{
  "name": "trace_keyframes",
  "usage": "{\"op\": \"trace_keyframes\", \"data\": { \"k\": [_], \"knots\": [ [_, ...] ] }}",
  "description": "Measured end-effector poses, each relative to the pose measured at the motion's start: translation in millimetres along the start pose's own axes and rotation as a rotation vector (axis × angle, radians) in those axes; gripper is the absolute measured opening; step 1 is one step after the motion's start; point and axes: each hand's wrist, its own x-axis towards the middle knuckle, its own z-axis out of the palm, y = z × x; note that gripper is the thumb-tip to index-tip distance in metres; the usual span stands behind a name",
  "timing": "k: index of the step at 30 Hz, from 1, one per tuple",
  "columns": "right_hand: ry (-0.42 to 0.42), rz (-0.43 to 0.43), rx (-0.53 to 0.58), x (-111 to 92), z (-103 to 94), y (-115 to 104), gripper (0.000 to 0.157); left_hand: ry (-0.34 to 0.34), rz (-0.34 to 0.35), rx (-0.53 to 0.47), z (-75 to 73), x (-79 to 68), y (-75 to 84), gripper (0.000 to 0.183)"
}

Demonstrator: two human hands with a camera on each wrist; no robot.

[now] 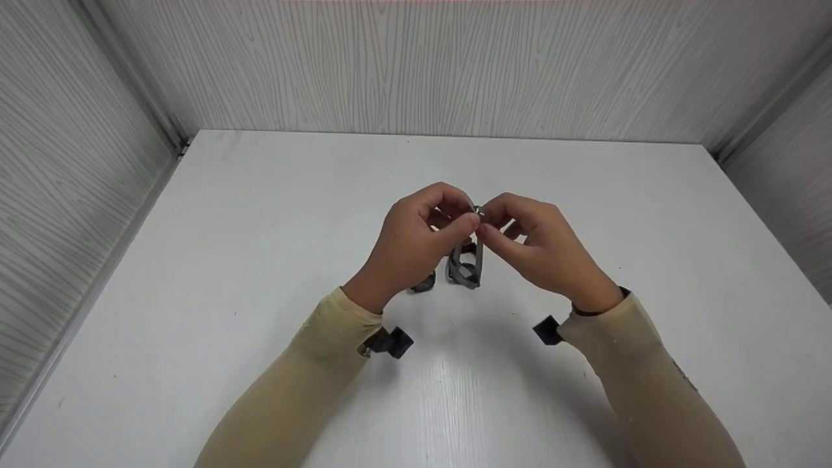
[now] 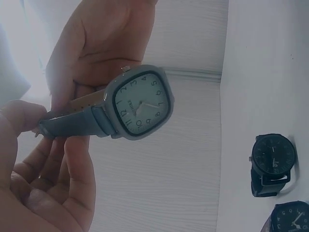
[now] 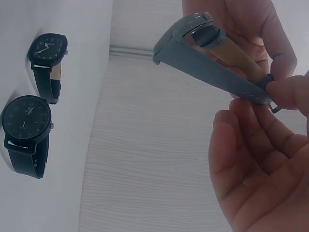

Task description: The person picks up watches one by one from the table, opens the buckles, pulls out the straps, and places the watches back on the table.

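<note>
A wristwatch (image 2: 143, 102) with a rounded-square pale dial, grey case and grey strap is held up above the white table. My left hand (image 1: 416, 237) and right hand (image 1: 546, 240) meet at its strap end, thumbs and fingertips pinching it from both sides. The strap (image 3: 207, 70) forms a loop, its inner face tan and small holes near the end. A small metal buckle (image 3: 275, 109) peeks out beside the right thumb, mostly covered by fingers. From the fingertips the watch hangs down toward me in the head view.
Two dark wristwatches lie on the white table (image 1: 273, 195) below the hands: a round black one (image 3: 26, 118) and a squarish black one (image 3: 48, 48). Wood-grain panels (image 1: 416, 65) rise behind the table and at both sides. A black wrist camera (image 1: 400, 342) sits at the left cuff.
</note>
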Motion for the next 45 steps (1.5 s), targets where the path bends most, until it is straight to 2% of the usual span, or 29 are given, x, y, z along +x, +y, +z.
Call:
{"op": "trace_keyframes", "data": {
  "k": [11, 15, 18, 23, 26, 29, 35, 41, 45],
  "knots": [
    [-0.011, 0.043, 0.018, 0.3, -0.1, 1.6, 0.005, 0.033, 0.005, -0.023, -5.9, 0.7, 1.5, 0.017],
    [-0.005, 0.052, 0.029, -0.1, -0.2, 2.6, 0.007, 0.03, 0.007, 0.002, -9.5, 1.2, 2.6, 0.017],
    [0.0, 0.069, 0.065, 1.3, -0.2, 2.4, 0.01, 0.019, -0.006, 0.071, -16.4, 1.3, 7.3, 0.018],
    [0.004, 0.122, 0.083, 3.5, 3.0, 6.8, 0.012, -0.045, -0.038, 0.283, -31.2, 1.5, 15.7, 0.016],
    [0.004, 0.133, 0.08, 5.8, 9.0, 11.2, 0.012, -0.105, -0.081, 0.408, -43.1, 1.8, 21.0, 0.014],
    [-0.012, 0.125, 0.081, 10.3, 18.5, 16.0, 0.011, -0.165, -0.157, 0.511, -58.3, 2.2, 24.3, 0.014],
    [-0.099, 0.111, 0.107, 32.5, 39.1, 22.6, 0.012, -0.252, -0.312, 0.691, -86.3, 1.0, 20.3, 0.014],
    [-0.199, 0.226, 0.115, 55.3, 55.4, 30.4, 0.009, -0.296, -0.415, 0.787, -94.5, 4.8, 1.4, 0.02],
    [-0.278, 0.286, 0.092, 66.9, 67.6, 35.5, 0.015, -0.324, -0.493, 0.844, -95.4, 9.4, -12.2, 0.024]
  ]
}}
